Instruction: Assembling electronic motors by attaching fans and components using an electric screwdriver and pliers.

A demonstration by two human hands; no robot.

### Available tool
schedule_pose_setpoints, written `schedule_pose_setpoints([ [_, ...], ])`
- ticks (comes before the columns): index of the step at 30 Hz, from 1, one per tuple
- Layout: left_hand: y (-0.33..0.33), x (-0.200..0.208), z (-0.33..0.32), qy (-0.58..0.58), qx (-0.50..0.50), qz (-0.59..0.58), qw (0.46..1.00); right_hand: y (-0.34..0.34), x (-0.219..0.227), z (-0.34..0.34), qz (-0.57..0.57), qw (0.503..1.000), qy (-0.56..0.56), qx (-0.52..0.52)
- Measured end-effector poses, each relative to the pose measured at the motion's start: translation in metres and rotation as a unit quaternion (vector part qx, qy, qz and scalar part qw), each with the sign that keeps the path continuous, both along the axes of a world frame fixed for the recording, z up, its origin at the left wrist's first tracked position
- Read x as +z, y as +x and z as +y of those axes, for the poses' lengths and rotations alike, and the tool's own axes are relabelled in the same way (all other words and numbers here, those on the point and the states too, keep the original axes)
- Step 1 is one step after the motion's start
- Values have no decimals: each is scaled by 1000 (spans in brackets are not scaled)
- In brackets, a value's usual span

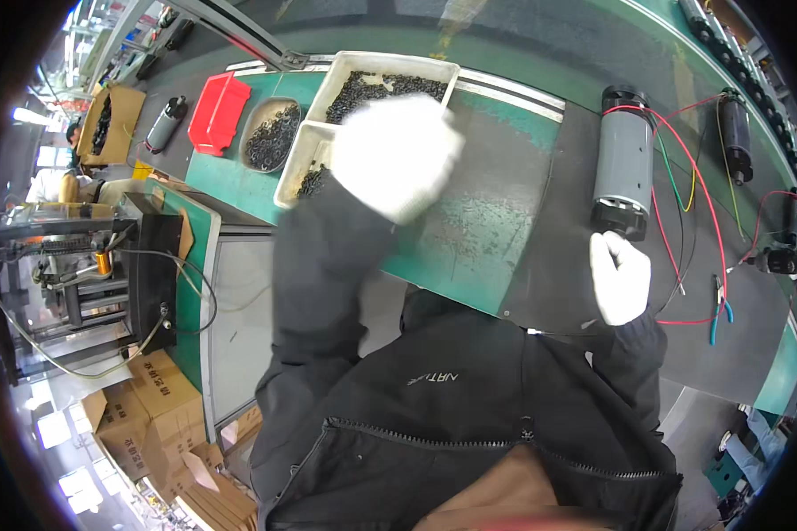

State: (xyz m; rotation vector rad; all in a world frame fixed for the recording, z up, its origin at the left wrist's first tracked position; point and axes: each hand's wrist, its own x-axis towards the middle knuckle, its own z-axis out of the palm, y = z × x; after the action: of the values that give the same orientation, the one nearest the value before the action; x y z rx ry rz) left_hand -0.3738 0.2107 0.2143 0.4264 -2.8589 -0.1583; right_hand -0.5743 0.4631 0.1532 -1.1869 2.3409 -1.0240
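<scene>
My left hand (pixel 397 159), in a white glove and smeared by motion, is over the inner ends of two white bins. The far white bin (pixel 335 71) and the near white bin (pixel 285 188) contain small black parts, rings among them as far as I can make out. My right hand (pixel 621 281), gloved in white too, has its fingers bent together at the near black end of a grey cylindrical motor (pixel 624 159). Whatever those fingers hold, if anything, is hidden. Red, green and yellow wires trail from the motor's far end.
Left of the bins are a bowl of black rings (pixel 272 134) and a red bin (pixel 219 113). Blue-handled pliers (pixel 716 311) lie right of my right hand. More motors (pixel 735 137) line the right side. A machine (pixel 88 274) and cardboard boxes (pixel 155 407) stand at left.
</scene>
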Motion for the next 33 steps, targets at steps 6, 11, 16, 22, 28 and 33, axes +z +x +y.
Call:
schedule_pose_setpoints([
  [6, 15, -68, -141, -36, 317, -24, 947, 0, -5, 0, -185, 982, 31, 33],
  [11, -12, -93, -157, -10, 296, -45, 954, -21, 48, 36, -350, 926, 110, 89],
  [16, -5, -97, -167, 33, 316, -63, 946, -89, 84, 107, -130, 924, -358, 22],
  [22, -8, -98, -173, 41, 336, -64, 939, -238, 66, 189, 311, 803, -366, -353],
  [28, 18, -98, -174, 73, 346, 14, 935, -348, 24, 159, -189, 969, -152, -51],
  [33, 24, -53, -122, 564, 220, 232, 761, -316, 63, 160, -20, 982, -189, -20],
])
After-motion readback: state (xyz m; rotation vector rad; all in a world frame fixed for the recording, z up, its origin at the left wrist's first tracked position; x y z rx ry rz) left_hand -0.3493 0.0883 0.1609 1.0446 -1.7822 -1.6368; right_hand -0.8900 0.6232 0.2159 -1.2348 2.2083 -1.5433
